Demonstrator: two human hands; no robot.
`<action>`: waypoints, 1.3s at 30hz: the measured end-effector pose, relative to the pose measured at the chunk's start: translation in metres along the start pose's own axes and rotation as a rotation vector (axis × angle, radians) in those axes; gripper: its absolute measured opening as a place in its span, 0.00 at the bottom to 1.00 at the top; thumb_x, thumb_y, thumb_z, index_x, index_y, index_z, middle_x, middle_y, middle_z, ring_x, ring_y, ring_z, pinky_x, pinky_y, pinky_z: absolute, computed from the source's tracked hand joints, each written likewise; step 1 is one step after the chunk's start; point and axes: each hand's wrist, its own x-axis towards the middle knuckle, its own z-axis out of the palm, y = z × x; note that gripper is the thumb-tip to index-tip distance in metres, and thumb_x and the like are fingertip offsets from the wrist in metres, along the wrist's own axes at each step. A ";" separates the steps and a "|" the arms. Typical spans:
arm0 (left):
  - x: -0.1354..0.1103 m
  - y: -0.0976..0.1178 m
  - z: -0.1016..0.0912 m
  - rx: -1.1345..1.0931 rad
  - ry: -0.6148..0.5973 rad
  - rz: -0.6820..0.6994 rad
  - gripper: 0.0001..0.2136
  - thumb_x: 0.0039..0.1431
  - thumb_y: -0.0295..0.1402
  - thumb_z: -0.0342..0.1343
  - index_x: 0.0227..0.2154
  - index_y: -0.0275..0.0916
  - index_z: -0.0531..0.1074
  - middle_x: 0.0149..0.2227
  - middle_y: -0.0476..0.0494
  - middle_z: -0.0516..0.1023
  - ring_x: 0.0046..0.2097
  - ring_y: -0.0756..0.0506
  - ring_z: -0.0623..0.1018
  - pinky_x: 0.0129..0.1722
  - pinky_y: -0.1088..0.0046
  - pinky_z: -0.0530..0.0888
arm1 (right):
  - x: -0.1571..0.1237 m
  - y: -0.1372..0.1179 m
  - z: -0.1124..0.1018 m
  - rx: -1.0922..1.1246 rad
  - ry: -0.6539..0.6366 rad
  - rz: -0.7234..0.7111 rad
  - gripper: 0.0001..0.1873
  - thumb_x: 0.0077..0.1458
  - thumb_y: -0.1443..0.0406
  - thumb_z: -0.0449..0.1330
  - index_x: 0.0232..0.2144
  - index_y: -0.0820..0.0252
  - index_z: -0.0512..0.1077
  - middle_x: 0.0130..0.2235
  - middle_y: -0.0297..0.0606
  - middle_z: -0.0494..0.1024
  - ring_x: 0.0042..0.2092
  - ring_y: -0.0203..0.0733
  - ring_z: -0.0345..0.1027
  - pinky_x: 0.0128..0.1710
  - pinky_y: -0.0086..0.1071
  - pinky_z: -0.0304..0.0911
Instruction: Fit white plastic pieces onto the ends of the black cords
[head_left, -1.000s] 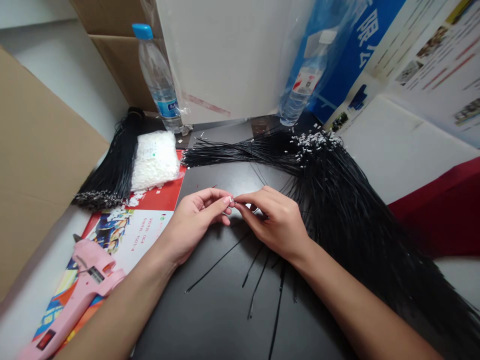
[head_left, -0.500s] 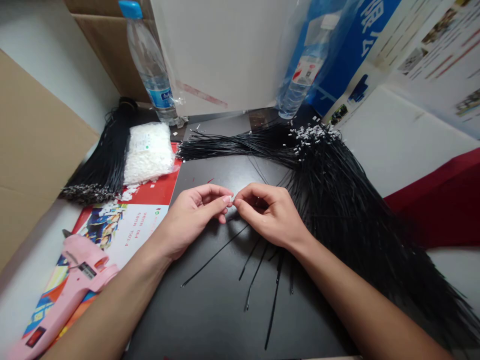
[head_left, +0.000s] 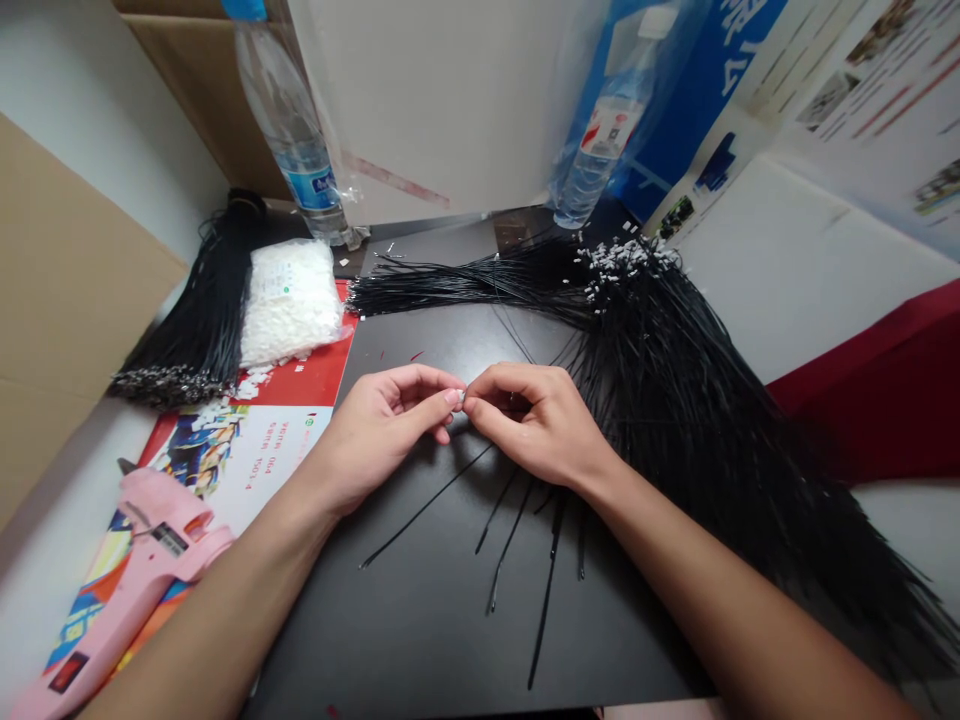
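Over the middle of the dark table (head_left: 390, 640), my left hand (head_left: 394, 425) pinches a small white plastic connector (head_left: 460, 396) between thumb and forefinger. The fingertips of my right hand (head_left: 536, 420) are pressed together right against it. They seem to hold the end of a black wire, mostly hidden by the fingers. A thin black wire (head_left: 424, 511) runs out from under my right hand toward the lower left. Several more loose wires (head_left: 510, 550) fan out below that hand.
A big heap of black wires (head_left: 675, 400) with white connector ends lies at the right. Another bundle (head_left: 465, 285) stretches behind my hands. On the left are a bag of white connectors (head_left: 289, 305), a wire bundle (head_left: 195, 310) and a pink glue gun (head_left: 161, 550). Bottles (head_left: 307, 170) (head_left: 611, 130) stand behind.
My fingertips have come slightly closer together at the white connector. The whole view has shifted a little; the wires and other things on the table lie as before.
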 end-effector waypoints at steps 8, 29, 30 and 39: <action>-0.001 0.002 0.001 0.053 -0.014 0.032 0.08 0.54 0.37 0.65 0.33 0.38 0.79 0.27 0.48 0.77 0.28 0.50 0.74 0.33 0.72 0.73 | 0.001 0.002 -0.003 0.091 -0.085 0.122 0.08 0.53 0.67 0.59 0.25 0.63 0.77 0.23 0.30 0.72 0.26 0.29 0.61 0.28 0.25 0.55; 0.000 -0.002 0.010 0.044 0.131 0.072 0.09 0.54 0.36 0.65 0.33 0.35 0.78 0.28 0.48 0.79 0.26 0.51 0.75 0.30 0.74 0.73 | -0.003 -0.005 0.006 -0.031 0.076 0.023 0.10 0.55 0.68 0.58 0.22 0.63 0.72 0.22 0.29 0.70 0.24 0.28 0.59 0.26 0.25 0.53; 0.000 -0.002 0.011 0.044 0.134 0.076 0.09 0.54 0.36 0.65 0.33 0.35 0.78 0.29 0.48 0.79 0.26 0.52 0.75 0.30 0.75 0.73 | -0.003 -0.004 0.007 -0.064 0.087 -0.011 0.10 0.56 0.68 0.57 0.22 0.63 0.71 0.22 0.30 0.70 0.24 0.28 0.59 0.27 0.25 0.53; 0.001 -0.002 0.011 0.024 0.120 0.091 0.08 0.56 0.35 0.63 0.33 0.35 0.76 0.29 0.50 0.78 0.26 0.53 0.74 0.31 0.77 0.73 | -0.004 0.001 0.009 -0.020 0.102 -0.004 0.03 0.57 0.66 0.59 0.33 0.62 0.70 0.24 0.28 0.71 0.24 0.29 0.62 0.26 0.24 0.57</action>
